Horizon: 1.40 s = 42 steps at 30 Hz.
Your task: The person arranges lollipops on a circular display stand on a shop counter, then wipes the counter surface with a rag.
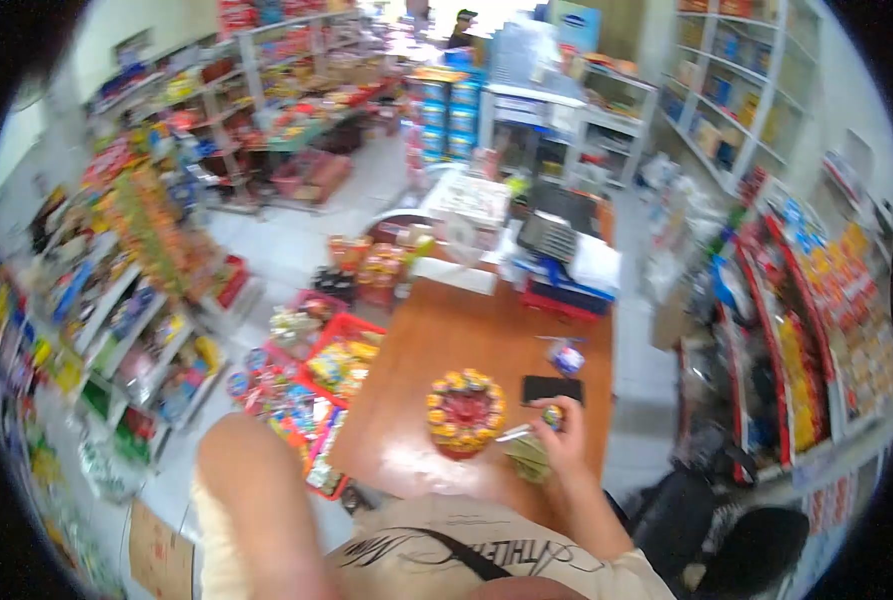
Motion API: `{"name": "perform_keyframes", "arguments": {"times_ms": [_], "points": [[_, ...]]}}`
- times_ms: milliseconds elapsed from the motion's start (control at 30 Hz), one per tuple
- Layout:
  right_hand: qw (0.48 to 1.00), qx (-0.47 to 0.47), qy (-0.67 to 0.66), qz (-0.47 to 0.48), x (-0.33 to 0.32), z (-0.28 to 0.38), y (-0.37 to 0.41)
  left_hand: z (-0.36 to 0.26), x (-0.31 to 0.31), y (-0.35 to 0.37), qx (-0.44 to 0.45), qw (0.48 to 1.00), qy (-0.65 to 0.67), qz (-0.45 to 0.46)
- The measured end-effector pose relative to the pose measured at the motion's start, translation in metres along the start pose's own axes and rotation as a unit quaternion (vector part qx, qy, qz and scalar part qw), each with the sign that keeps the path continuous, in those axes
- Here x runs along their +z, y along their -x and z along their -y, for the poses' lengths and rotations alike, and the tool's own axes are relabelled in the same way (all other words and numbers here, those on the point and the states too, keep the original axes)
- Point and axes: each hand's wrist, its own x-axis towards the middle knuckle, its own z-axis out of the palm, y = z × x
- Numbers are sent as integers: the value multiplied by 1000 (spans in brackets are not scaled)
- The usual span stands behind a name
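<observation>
On the wooden desk stands a round display ringed with yellow and orange wrapped items, its middle reddish. My right hand is at its right, fingers closed round a small round, colourful item. Under and beside that hand lie greenish folded papers, perhaps banknotes, with a thin whitish item at their upper edge. A black phone lies flat just above the hand. My left arm is bent at the lower left, and its hand is not visible.
Red baskets of packets stand left of the desk. A calculator, papers and a box occupy its far end. Stocked shelves line the left, with red racks at right. A person is far back.
</observation>
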Motion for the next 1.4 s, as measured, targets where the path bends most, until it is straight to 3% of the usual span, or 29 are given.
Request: {"name": "perform_keyframes", "arguments": {"times_ms": [33, 100, 167, 267, 300, 367, 467, 533, 600, 767, 800, 867, 900, 1000, 1133, 1167, 1400], "points": [[999, -13, 33, 2, 1, -1, -4, -16, -11, 23, -172, 982, 25, 78], [993, -67, 95, 7, 10, 18, -9, -46, -27, 73, -354, 909, 29, 217], [976, -160, 145, 8, 15, 26, -15, -79, -29, 112, -458, 832, 34, 310], [960, -200, 190, 35, 24, 50, -11, -103, -14, 145, -542, 757, 22, 363], [957, -206, 199, 51, 27, 56, -6, -98, -6, 146, -604, 701, -45, 377], [944, -236, 212, 86, 38, 67, 1, -101, -7, 153, -768, 566, -16, 299], [921, -256, 259, 138, 44, 68, 9, -132, -11, 182, -763, 563, -17, 318], [917, -237, 276, 161, 48, 70, 14, -140, -17, 181, -840, 468, 37, 274], [919, -226, 267, 183, 53, 63, 19, -150, -20, 175, -920, 355, 96, 139], [934, -200, 250, 159, 42, 49, 17, -155, -39, 163, -914, 359, 19, 188], [947, -192, 231, 114, 39, 49, 14, -160, -45, 169, -902, 402, -17, 159], [963, -183, 194, 32, 31, 49, 1, -161, -50, 174, -916, 380, -67, 112], [973, -134, 189, 7, 26, 41, -2, -163, -52, 181, -910, 401, -74, 75], [974, -78, 210, 14, 22, 29, -14, -158, -58, 192, -842, 461, -146, 241], [966, -50, 248, 57, 28, 25, -17, -160, -57, 208, -859, 410, -154, 266], [957, -79, 269, 71, 29, 22, -17, -161, -56, 212, -860, 406, -155, 268], [971, 19, 210, 116, 20, 18, -14, -153, -51, 228, -832, 423, -162, 322]]}}
